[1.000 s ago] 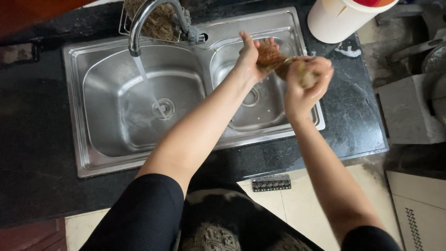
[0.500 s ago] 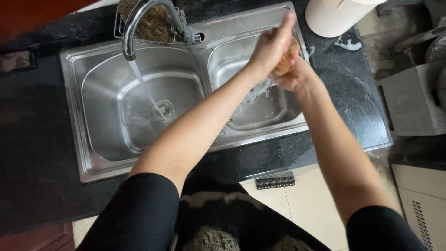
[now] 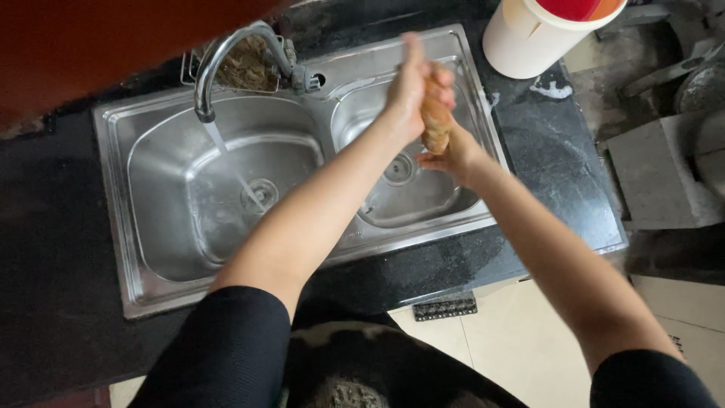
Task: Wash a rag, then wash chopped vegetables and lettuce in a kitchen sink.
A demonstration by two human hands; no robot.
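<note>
A dark speckled stone counter (image 3: 53, 249) carries a stainless-steel double-bowl sink (image 3: 113, 196). At its back edge, a curved chrome tap (image 3: 226, 53) arches over the left bowl (image 3: 181, 204), and a thin stream of water (image 3: 226, 155) falls from its spout toward the round drain (image 3: 260, 195). Behind the tap sits a small wire basket of brownish scrubbing fibre (image 3: 245, 66).

Over the right bowl (image 3: 423, 200), the two hands meet. The left hand (image 3: 408, 91) is raised with its fingers nearly straight, pressed flat against one side of a brown, wet, elongated fibrous scrubber (image 3: 436, 121). The right hand (image 3: 453, 155) cups the scrubber from below and the other side, fingers curled round it. So the scrubber is squeezed between both hands, held above the right bowl's drain (image 3: 398, 168), clear of the running water.

Farther right, a cream plastic bucket with a red and orange inside (image 3: 544, 38) stands on the counter's back corner. Beyond the counter's edge lies a grey concrete block (image 3: 657, 177).
</note>
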